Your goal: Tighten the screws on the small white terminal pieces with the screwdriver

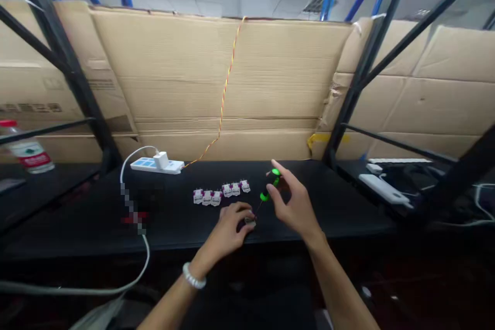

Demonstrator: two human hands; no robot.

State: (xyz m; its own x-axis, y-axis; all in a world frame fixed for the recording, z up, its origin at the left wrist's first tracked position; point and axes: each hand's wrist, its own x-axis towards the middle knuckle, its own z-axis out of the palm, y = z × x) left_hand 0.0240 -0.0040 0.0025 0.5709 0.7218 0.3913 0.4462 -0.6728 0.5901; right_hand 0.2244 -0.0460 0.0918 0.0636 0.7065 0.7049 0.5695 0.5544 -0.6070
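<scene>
My left hand (pixel 232 227), wearing a white bracelet (pixel 194 276) at the wrist, pinches a small whitish part (pixel 250 221) against the black table. The fingers partly cover this part, so its full shape is hidden. In my right hand (pixel 292 201) is a screwdriver (pixel 276 181) with a black and bright green handle, held tilted between thumb and fingers. Its thin shaft slants down to the whitish part. Behind my left hand lies a row of several small white and purple parts (pixel 207 197) with thin pins on top.
A white power strip (pixel 147 165) with a plugged-in charger (pixel 161 160) lies at the back left; its white cable (pixel 148 258) runs forward. A cardboard wall (pixel 174 72) closes off the table's back between dark metal posts (pixel 353 82). A bottle (pixel 33 154) stands far left.
</scene>
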